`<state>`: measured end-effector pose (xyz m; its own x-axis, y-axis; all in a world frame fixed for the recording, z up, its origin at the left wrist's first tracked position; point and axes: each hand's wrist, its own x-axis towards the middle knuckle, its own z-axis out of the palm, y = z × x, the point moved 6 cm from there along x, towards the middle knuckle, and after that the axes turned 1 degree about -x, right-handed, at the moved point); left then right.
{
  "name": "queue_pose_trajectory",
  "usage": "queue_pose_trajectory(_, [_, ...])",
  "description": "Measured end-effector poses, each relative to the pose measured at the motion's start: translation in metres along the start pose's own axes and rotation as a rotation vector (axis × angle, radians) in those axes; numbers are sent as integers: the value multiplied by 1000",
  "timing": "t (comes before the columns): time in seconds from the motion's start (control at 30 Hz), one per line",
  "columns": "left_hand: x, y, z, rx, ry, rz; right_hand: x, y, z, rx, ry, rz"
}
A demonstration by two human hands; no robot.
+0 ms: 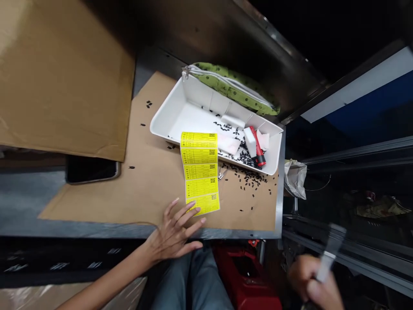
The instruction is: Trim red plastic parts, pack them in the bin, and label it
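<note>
My left hand [176,230] rests on the cardboard sheet [155,181] with its fingers spread, some fingertips on the lower end of a strip of yellow labels [201,170]. The printed strip drapes over the near rim of a white plastic tray [198,114]. At the lower right, my right hand [314,280] is closed around a grey flat-ended tool [331,249], perhaps a brush, blurred by motion and held off to the side of the table. Many small black pieces [248,176] lie in and in front of the tray. A metal clip-like item [222,173] sits beside the strip.
Inside the tray are a red and black tool [257,148] and white blocks [232,121]. Behind it leans a green zip pouch [232,88]. A large cardboard box [64,82] and a dark phone [92,169] are at left. A red case [247,275] stands below the table.
</note>
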<state>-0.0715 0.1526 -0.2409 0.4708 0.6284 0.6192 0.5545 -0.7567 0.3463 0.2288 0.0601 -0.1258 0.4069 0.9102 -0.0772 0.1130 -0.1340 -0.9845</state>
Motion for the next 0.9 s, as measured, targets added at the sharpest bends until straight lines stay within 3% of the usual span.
queue_pose_trajectory(0.07, [2, -2, 1, 54, -10, 5, 10, -5, -16, 59, 177, -47])
queue_pose_trajectory(0.1, [4, -2, 1, 87, -13, -3, 15, 2, -13, 80, 204, 12])
queue_pose_trajectory(0.23, [13, 16, -18, 160, 27, -130, 26, 35, 34, 75, -92, 247])
queue_pose_trajectory(0.3, [8, 38, -33, 111, 89, -254, 19, 34, 41, 142, -133, 273])
queue_pose_trajectory(0.43, [-20, 86, -54, -21, 192, -561, 8, 10, 30, 309, -79, 252])
queue_pose_trajectory(0.6, [-39, 112, -57, -395, 112, -1014, 6, -9, 41, 378, -100, 237])
queue_pose_trajectory(0.7, [-16, 127, -62, -696, 62, -1196, -10, -14, 58, 504, -71, 251])
queue_pose_trajectory(0.9, [54, 172, -92, -1048, 108, -1068, -59, -43, 82, 690, -282, 162])
